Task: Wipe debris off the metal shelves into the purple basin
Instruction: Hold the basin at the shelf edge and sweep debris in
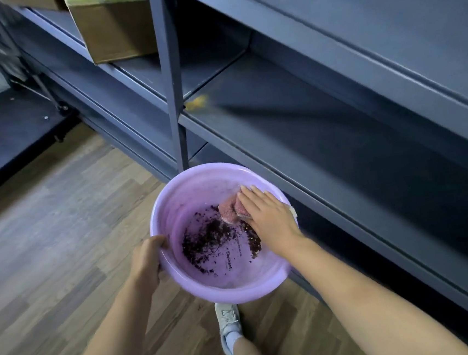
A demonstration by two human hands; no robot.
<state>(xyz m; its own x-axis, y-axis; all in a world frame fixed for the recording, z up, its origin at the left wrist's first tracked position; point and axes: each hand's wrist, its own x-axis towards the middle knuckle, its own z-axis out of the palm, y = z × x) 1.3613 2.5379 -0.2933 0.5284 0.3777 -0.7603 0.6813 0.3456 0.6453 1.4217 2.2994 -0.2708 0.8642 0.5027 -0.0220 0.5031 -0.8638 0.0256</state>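
debris lands in the basin, one patch left on the shelf

the left hand [146,257] grips the near rim of the purple basin [173,209], fingers curled over the edge, holding it just below the front lip of the metal shelf [293,120]. the right hand [265,214] lies inside the basin with its fingers straight, pressing a pink sponge [231,210] against the inner wall on the shelf side. dark debris [209,240] is scattered across the basin floor, beside and beneath the sponge.

the step in hand looks like shaking or rubbing the wiped crumbs off the sponge into the basin, so that this stretch of shelf appears done. a small yellowish patch [197,102] sits near the shelf's front edge, close to the upright post [171,77], and seems to be what remains. the next move likely calls for lifting the sponge back onto the shelf, sliding the basin under that spot, and sweeping toward the lip. a cardboard box [114,28] stands on the neighbouring shelf section.
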